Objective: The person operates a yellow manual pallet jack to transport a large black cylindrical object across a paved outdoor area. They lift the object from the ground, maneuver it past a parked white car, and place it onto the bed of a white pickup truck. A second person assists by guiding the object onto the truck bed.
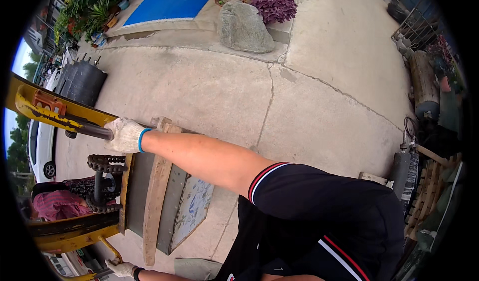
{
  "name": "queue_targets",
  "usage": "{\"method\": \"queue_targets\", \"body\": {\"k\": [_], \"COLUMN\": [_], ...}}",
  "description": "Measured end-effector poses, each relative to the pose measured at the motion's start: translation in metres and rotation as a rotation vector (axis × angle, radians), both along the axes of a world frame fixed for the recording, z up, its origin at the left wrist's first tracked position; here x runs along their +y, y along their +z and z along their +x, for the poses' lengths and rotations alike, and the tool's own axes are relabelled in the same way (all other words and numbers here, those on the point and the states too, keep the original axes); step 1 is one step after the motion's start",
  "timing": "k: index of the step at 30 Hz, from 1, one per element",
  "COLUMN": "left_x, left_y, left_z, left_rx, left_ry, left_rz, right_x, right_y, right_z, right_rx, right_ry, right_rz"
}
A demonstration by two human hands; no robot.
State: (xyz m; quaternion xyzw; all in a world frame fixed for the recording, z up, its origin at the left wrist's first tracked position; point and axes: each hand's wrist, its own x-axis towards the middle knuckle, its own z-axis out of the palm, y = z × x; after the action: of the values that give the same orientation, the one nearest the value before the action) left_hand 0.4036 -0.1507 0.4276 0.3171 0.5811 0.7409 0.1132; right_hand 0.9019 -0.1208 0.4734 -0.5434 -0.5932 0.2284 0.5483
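Note:
A yellow steel lifting frame [75, 241] with worn paint stands at the left. My right hand [125, 135], in a white knit glove with a blue cuff, is closed round the dark metal handle bar [92, 130] at its upper side. At the bottom edge, my left hand [120, 268], also gloved, is closed on the frame's lower yellow handle [111, 249]. Between the hands are dark roller chains [105, 205] and a grey metal plate [134, 196]. A wooden plank [157, 201] lies along it, beside a panel with blue markings [193, 212]. An orange control box [49, 101] sits above the bar.
A person in a pink top [60, 204] is beyond the frame. A white car [45, 146] and a black-wrapped roll [82, 83] stand at the left. A large rock [244, 27] lies by a blue mat [169, 4]. Cylinders [424, 84] and wooden slats [421, 196] line the right.

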Motion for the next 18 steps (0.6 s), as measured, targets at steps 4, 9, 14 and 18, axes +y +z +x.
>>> {"method": "queue_targets", "body": {"k": [4, 9, 14, 18], "left_x": [-0.008, 0.003, 0.021, 0.001], "left_y": [0.003, -0.011, -0.007, -0.003], "left_z": [0.014, -0.022, -0.005, -0.017], "left_rx": [0.078, -0.041, -0.227, -0.186], "left_ry": [0.106, 0.083, -0.115, -0.116], "left_rz": [0.094, -0.120, 0.091, 0.115], "right_x": [-0.011, -0.007, -0.009, -0.009], "right_y": [0.006, 0.004, 0.016, 0.023], "right_z": [0.025, 0.033, 0.037, 0.034], "right_rx": [0.104, 0.084, -0.058, -0.026], "right_ry": [0.230, 0.306, 0.215, 0.339], "right_rz": [-0.037, -0.117, -0.057, -0.189]}}
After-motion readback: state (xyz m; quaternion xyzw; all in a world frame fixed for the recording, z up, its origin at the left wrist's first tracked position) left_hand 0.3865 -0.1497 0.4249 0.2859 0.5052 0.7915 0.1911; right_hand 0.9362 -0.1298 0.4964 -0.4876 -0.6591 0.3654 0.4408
